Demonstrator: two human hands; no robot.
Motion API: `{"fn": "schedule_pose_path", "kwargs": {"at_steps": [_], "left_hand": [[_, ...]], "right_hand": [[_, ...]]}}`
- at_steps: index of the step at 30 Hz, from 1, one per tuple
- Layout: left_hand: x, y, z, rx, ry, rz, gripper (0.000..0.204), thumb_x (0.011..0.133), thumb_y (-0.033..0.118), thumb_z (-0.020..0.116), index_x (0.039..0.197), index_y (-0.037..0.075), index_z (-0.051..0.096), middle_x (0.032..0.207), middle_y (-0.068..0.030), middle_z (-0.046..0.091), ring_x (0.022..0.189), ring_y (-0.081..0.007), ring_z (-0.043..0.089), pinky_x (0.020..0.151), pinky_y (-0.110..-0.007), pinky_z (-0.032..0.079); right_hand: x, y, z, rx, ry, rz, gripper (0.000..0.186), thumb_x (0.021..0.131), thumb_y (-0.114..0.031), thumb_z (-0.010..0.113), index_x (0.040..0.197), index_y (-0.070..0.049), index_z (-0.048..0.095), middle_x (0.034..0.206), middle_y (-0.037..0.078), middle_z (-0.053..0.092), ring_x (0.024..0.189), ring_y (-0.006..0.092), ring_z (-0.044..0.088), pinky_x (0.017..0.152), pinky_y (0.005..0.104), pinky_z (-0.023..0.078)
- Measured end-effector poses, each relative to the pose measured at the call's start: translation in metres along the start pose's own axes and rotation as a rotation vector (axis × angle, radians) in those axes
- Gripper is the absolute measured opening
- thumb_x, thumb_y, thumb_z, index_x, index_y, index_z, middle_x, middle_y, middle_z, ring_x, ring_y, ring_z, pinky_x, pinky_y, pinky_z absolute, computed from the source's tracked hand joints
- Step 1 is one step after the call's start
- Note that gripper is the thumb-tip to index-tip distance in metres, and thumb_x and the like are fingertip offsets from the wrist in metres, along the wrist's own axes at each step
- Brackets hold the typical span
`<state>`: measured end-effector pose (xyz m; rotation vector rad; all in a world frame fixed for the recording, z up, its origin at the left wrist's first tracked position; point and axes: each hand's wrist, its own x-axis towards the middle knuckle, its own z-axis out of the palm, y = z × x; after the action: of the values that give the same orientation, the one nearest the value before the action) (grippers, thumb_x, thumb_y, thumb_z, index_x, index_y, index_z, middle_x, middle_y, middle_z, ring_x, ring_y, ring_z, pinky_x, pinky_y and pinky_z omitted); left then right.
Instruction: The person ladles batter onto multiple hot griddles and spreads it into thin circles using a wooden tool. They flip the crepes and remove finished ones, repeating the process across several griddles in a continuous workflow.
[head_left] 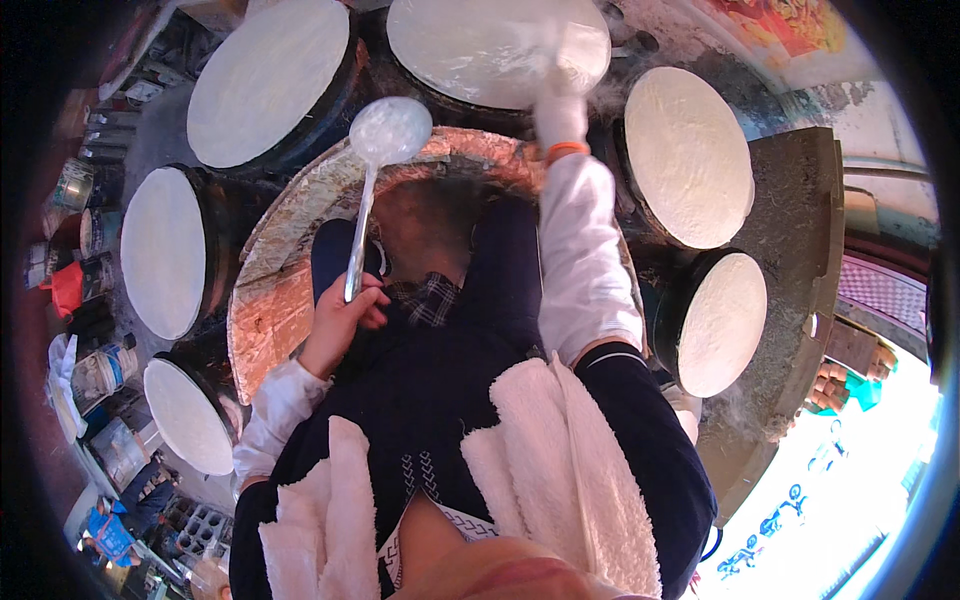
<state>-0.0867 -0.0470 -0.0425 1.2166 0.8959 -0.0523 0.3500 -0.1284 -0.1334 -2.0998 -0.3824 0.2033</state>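
Note:
My left hand [343, 325] is wrapped round the handle of a metal ladle [389, 131], whose bowl points up and is coated with white batter. At the far middle, my right hand [562, 112] reaches over a round griddle covered by a thin white batter sheet [465, 50]. Motion smears that hand, so its fingers and anything in them cannot be made out. An orange band [567, 150] circles the right wrist. Steam blurs the sheet's right side near the hand.
Several more round griddles with white sheets curve around me, such as one at far left [268, 85], one at left [165, 252] and one at right [688, 157]. A worn reddish curved rim [272, 300] stands between me and them. Buckets [105, 370] crowd the left.

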Motion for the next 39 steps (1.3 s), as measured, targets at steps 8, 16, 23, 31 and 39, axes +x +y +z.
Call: {"fn": "schedule_pose_path", "kwargs": {"at_steps": [8,16,23,31,39], "left_hand": [[-0.008,0.101,0.023,-0.223,-0.237,-0.068,0.040,0.106,0.024,0.048,0.138,0.000,0.047,0.077,0.0011,0.053,0.045,-0.0028,0.042,0.040,-0.017,0.033],[0.031,0.125,0.026,-0.245,-0.216,0.018,0.042,0.107,0.025,0.045,0.142,0.002,0.046,0.083,0.0020,0.054,0.048,-0.0018,0.041,0.042,-0.018,0.030],[0.093,0.173,0.034,-0.140,-0.222,0.135,0.038,0.106,0.025,0.048,0.136,0.002,0.053,0.085,0.0023,0.056,0.054,-0.0022,0.044,0.047,-0.019,0.033],[0.180,0.208,0.045,-0.074,-0.222,0.229,0.020,0.102,0.023,0.055,0.103,0.003,0.057,0.083,-0.0009,0.056,0.057,-0.0061,0.046,0.048,-0.022,0.036],[0.162,0.156,0.082,-0.157,-0.135,0.168,0.024,0.102,0.024,0.053,0.091,0.003,0.053,0.073,-0.0083,0.059,0.050,-0.0115,0.049,0.045,-0.028,0.039]], "right_hand": [[-0.027,-0.005,-0.061,0.232,0.085,0.106,0.047,0.094,-0.018,0.055,0.138,-0.001,0.056,0.125,0.017,0.068,0.114,0.0231,0.065,0.099,0.0311,0.046],[-0.061,-0.013,0.003,0.196,-0.030,0.149,0.046,0.096,-0.021,0.058,0.141,-0.009,0.056,0.126,0.015,0.068,0.117,0.0277,0.065,0.099,0.0357,0.048],[0.003,0.006,-0.059,-0.202,0.088,0.082,0.046,0.097,-0.033,0.052,0.139,-0.015,0.058,0.119,0.019,0.068,0.111,0.0364,0.065,0.094,0.0405,0.051],[-0.057,0.014,-0.064,-0.017,-0.196,-0.153,0.048,0.096,-0.021,0.056,0.141,-0.007,0.054,0.133,0.017,0.063,0.122,0.0290,0.062,0.102,0.0343,0.047],[-0.128,-0.016,0.009,0.403,-0.174,0.186,0.046,0.097,-0.013,0.058,0.139,0.004,0.053,0.128,0.014,0.066,0.112,0.0173,0.061,0.098,0.0296,0.045]]}}
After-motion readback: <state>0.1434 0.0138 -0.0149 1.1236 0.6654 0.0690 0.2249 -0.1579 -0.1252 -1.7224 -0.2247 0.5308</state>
